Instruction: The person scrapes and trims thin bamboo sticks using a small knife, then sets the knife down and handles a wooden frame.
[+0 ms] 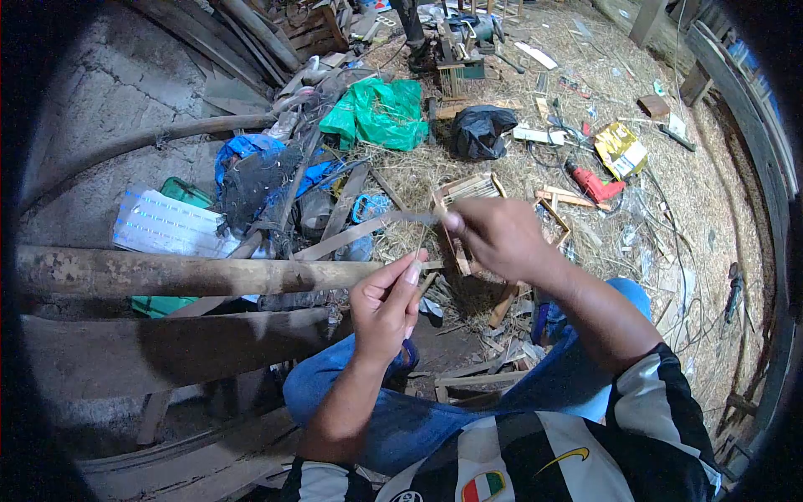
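Note:
My left hand (385, 308) pinches a thin bamboo stick (419, 244) upright between thumb and fingertips. My right hand (504, 237), up and to the right of it, is closed around what looks like a knife; its narrow grey blade (418, 217) points left, blurred, close to the stick's upper end. The handle is mostly hidden by the fingers. Behind and below the right hand, a small slatted wooden frame (473, 186) lies on the straw-covered ground.
A thick bamboo pole (192, 273) and a wooden plank (176, 351) extend in from the left. Farther off lie a green plastic bag (378, 113), a black bag (483, 131), a red power drill (592, 181) with cables and a yellow packet (621, 151). Wood scraps litter the ground.

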A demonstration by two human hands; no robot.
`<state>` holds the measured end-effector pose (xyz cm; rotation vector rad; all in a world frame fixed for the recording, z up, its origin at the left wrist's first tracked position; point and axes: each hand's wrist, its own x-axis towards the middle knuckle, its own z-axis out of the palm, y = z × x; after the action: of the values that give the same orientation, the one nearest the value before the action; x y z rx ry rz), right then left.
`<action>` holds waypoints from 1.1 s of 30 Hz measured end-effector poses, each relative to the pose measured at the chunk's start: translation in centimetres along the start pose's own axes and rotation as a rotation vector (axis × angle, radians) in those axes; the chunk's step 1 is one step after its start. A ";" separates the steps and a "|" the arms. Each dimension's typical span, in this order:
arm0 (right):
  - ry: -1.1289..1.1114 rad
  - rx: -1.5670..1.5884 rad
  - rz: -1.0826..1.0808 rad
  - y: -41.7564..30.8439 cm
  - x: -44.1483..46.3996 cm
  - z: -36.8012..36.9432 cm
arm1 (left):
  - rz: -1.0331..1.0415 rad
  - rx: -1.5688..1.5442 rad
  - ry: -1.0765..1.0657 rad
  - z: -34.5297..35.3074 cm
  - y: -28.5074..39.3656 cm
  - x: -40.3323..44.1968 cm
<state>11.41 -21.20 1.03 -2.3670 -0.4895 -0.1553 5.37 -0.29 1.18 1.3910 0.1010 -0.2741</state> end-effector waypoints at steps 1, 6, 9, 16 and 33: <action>0.003 -0.002 -0.001 0.2 -0.1 0.0 | 0.027 0.014 0.026 0.1 -0.1 0.1; -0.022 -0.033 -0.122 -1.1 -1.2 0.7 | 0.053 0.069 0.085 0.0 -0.3 0.5; -0.041 -0.028 -0.205 -1.5 -1.6 1.0 | 0.043 0.086 0.112 0.3 -0.2 0.4; -0.061 -0.093 -0.173 -1.4 -1.3 0.7 | -0.006 -0.079 0.087 0.0 -0.3 0.8; -0.040 -0.045 -0.137 -1.0 -1.0 0.6 | -0.020 -0.081 0.075 -0.1 -0.1 0.7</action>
<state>10.06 -20.45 0.94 -2.3840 -0.6739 -0.1838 5.99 -0.26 0.89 1.3205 0.1869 -0.2322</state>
